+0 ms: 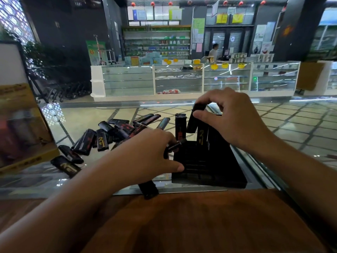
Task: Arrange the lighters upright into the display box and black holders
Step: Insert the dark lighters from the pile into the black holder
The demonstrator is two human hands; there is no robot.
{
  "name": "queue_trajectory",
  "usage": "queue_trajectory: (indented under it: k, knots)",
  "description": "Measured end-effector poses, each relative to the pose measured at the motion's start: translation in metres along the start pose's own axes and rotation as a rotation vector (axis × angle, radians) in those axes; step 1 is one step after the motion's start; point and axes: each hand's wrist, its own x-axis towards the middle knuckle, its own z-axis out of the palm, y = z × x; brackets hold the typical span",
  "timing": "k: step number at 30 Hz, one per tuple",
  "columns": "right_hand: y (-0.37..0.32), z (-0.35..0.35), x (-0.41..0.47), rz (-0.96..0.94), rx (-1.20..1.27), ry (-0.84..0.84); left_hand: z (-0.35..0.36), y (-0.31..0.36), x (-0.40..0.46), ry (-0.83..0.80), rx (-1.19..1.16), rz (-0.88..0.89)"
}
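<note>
Nearest, lying half over the worktop's [200, 225] wooden edge: one stray black lighter [148, 189], below the left wrist. Just beyond, a black holder [209, 167] with slotted rows, only its far row filled by a few upright lighters [180, 127]. Right hand [235, 121] curled, thumb and fingers pinching a lighter [194, 117] by its top, tilted over the far row. Left hand [153, 152] bracing the holder's near-left corner with the thumb while pinching a second lighter [175, 146] in the fingertips, or so it seems through the blur. Loose pile of lighters [113, 133] spread on the glass to the left; yellow display box [21, 128] at far left. Best done by straightening the tilted lighter before lowering, base first into the next free slot. Worth keeping the left thumb pressed on the holder to prevent sliding.
</note>
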Motion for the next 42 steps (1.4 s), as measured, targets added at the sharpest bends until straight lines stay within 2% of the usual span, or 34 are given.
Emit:
queue_trajectory:
  k: [10,20,27,30,34,37,42]
  knots:
    - [0.003,0.014,-0.001,-0.109,-0.221,-0.034,-0.002,0.004,-0.002,-0.012,-0.003,-0.047]
    - [0.003,0.01,0.002,-0.058,-0.249,-0.113,-0.002,0.002,-0.001,-0.028,-0.04,-0.025]
    - [0.008,0.008,0.002,-0.024,-0.209,-0.114,-0.007,0.0,-0.003,0.071,-0.284,-0.008]
    - [0.01,0.007,0.001,0.003,-0.19,-0.037,-0.007,-0.002,-0.003,0.119,-0.372,-0.002]
    - [0.005,-0.001,-0.005,0.046,0.026,0.087,-0.008,0.001,-0.006,0.085,-0.727,-0.02]
    - [-0.005,-0.004,-0.009,0.002,0.126,0.026,-0.01,0.005,-0.008,0.035,-0.879,0.016]
    - [-0.016,-0.004,-0.011,-0.104,0.204,-0.093,-0.009,0.011,-0.009,-0.024,-0.943,0.121]
